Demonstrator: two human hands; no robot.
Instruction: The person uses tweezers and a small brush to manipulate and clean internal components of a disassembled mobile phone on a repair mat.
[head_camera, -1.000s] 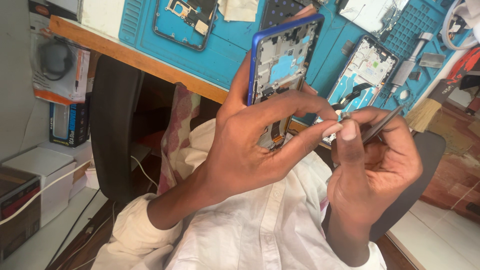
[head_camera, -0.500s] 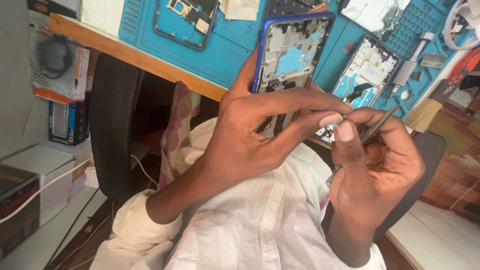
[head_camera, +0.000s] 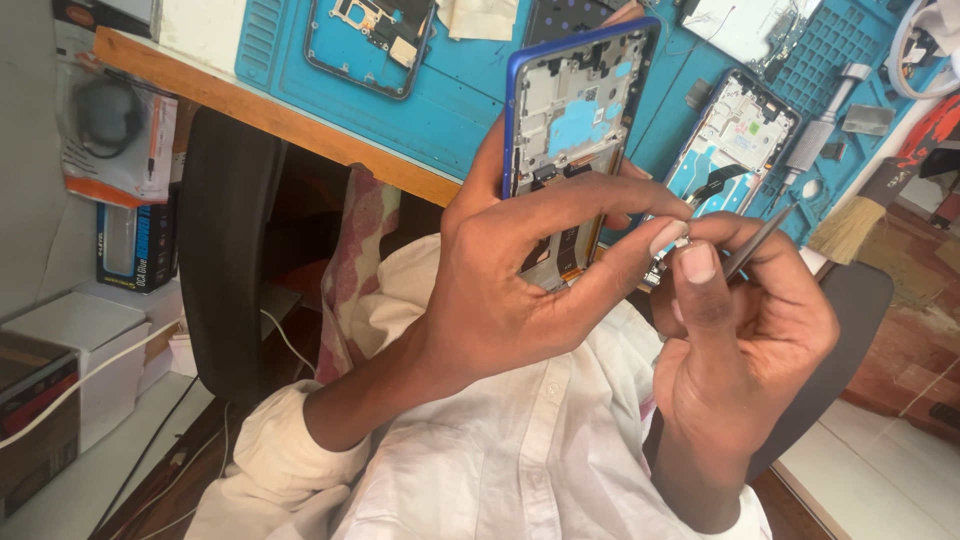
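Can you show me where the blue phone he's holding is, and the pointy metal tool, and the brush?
blue phone frame (head_camera: 575, 110), head view, on its opened inner side.
tweezers (head_camera: 757, 243), head view, on the metal shaft.
brush (head_camera: 845, 232), head view, on the pale bristles.

Just one camera on my end, the head-mounted one, so there's no second view to overlap with. It looks steeply down along the person's chest, and it's rolled hard: the bench (head_camera: 300, 125) edge runs diagonally from upper left toward the middle instead of level. It sits really close in. The left hand (head_camera: 500, 290) and right hand (head_camera: 740, 340) fill the centre and right of the frame, with the phone frame (head_camera: 575, 120) raised right in front of the lens. The blue mat (head_camera: 460, 90) on the bench fills the top edge. The lower left corner catches floor beside the chair (head_camera: 225, 260), near the bench's left end.
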